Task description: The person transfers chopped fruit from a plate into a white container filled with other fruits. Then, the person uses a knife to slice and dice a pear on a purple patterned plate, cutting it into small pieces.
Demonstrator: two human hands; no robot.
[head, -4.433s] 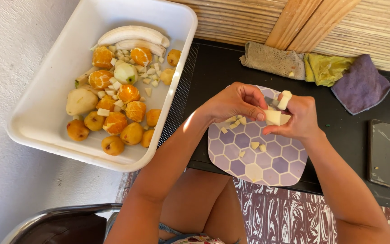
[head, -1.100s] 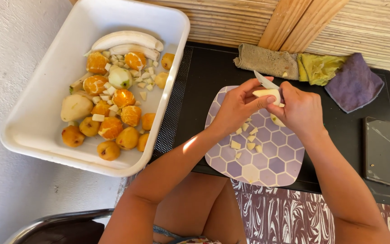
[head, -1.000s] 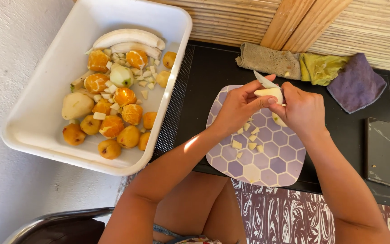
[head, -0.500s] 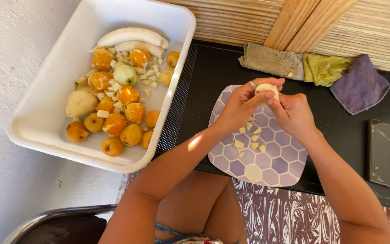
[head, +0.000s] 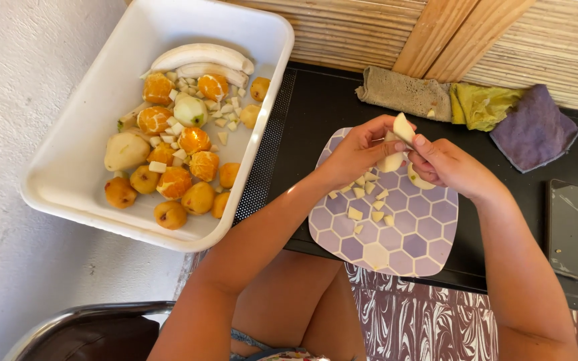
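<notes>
Currently left hand (head: 352,154) fingers pinch a pale peeled fruit piece (head: 392,160) above the hexagon-patterned board (head: 396,230), right hand (head: 446,164) closed around a knife; flesh likely wet, slippery, soft, best gripped at its sides.

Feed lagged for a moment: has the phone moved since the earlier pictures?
No. The phone still lies flat at the right end of the black tray, below the purple cloth, as before.

The right hand (head: 453,167) hides most of the knife (head: 411,144).
</notes>
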